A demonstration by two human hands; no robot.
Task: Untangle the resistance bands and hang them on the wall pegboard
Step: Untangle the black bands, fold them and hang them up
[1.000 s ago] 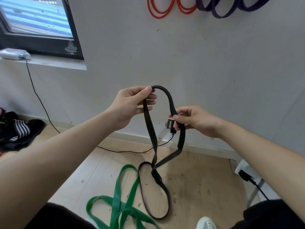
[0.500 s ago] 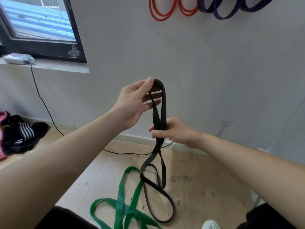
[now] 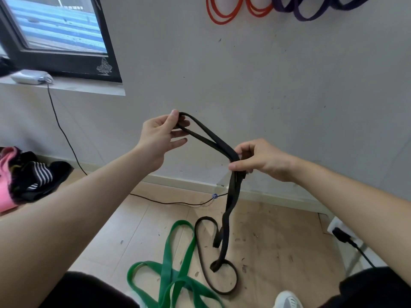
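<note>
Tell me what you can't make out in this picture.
Head view:
- Red bands and purple bands: tops and whatever holds them, cut off by the top edge.
- Green band: near loops, cut off by the bottom edge.
- Black band: the stretch inside the right hand, hidden by its fingers; whether its low twist is a knot, too small.

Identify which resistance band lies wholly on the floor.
The green band; left hand and right hand hold the black band, orange bands and purple bands hang on the wall.

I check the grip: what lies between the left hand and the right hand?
In the head view, two strands of the black resistance band run from the left hand down to the right hand.
</note>
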